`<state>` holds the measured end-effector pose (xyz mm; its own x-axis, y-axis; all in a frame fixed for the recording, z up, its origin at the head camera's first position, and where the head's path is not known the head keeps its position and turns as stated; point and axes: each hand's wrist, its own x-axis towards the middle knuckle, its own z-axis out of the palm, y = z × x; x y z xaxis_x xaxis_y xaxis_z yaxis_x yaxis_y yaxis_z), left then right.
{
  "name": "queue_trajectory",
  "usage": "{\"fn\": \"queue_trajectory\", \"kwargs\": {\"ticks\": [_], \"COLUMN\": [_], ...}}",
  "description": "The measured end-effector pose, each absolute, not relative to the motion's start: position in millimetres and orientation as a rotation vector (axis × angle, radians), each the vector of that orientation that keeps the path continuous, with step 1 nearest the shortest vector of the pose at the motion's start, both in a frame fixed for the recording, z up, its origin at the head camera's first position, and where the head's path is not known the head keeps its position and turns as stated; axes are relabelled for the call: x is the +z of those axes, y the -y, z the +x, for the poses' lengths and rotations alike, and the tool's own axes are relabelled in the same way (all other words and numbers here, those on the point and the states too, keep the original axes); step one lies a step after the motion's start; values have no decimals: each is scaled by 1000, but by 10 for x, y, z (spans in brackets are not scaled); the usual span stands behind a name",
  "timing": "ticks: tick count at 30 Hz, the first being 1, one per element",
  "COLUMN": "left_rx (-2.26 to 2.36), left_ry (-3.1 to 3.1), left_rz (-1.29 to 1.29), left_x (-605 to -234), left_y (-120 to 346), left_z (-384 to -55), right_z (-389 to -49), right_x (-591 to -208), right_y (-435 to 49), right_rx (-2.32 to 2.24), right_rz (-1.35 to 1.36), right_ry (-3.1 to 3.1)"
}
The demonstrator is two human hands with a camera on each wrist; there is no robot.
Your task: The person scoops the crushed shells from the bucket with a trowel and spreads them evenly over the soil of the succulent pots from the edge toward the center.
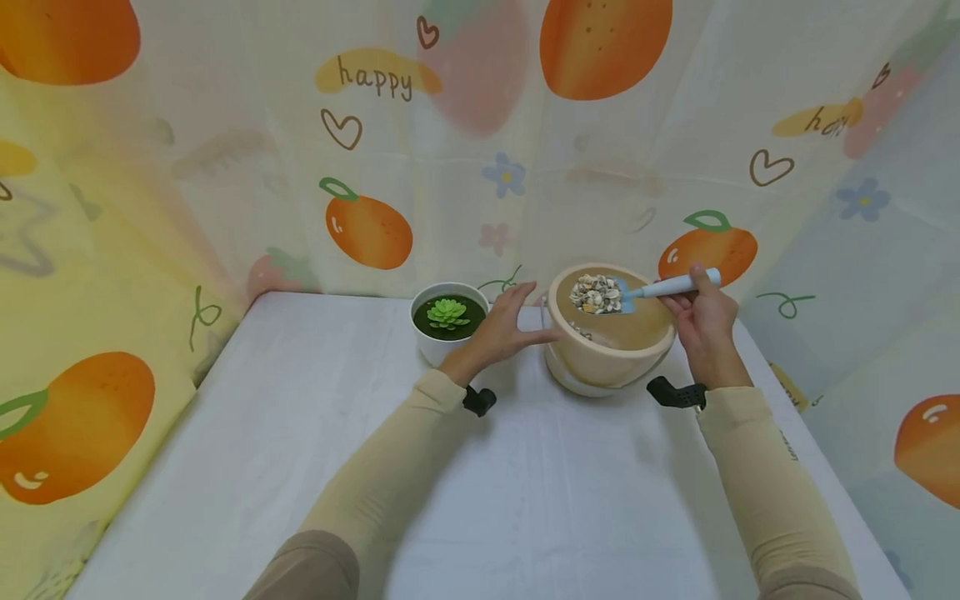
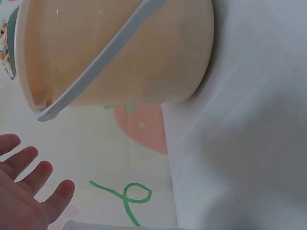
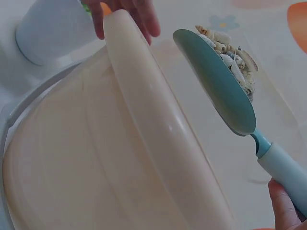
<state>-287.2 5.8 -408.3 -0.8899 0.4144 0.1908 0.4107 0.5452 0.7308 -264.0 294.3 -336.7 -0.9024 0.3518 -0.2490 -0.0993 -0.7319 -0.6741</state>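
My right hand grips the pale blue handle of a small garden trowel. Its blade is heaped with small seashells and is held level above a cream bucket. More shells show inside the bucket, below the trowel. My left hand is at the bucket's left side, fingers spread and thumb apart, with nothing in it. In the left wrist view, a gap shows between those fingers and the bucket, whose grey carrying handle hangs down its side.
A white pot with a green succulent stands left of the bucket, partly behind my left hand. Both stand near the back edge of a white-covered table. A fruit-printed cloth hangs behind and along the sides.
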Motion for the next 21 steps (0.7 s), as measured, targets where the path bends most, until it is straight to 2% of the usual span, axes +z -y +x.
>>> {"fn": "queue_trajectory", "kwargs": {"ticks": [21], "left_rx": [1281], "left_ry": [-2811], "left_rz": [734], "left_x": [-3955], "left_y": [235], "left_z": [-2790], "right_z": [-2633], "right_x": [-3316], "right_y": [-2716], "right_rx": [2700], "right_rz": [-520], "right_ry": [983]}}
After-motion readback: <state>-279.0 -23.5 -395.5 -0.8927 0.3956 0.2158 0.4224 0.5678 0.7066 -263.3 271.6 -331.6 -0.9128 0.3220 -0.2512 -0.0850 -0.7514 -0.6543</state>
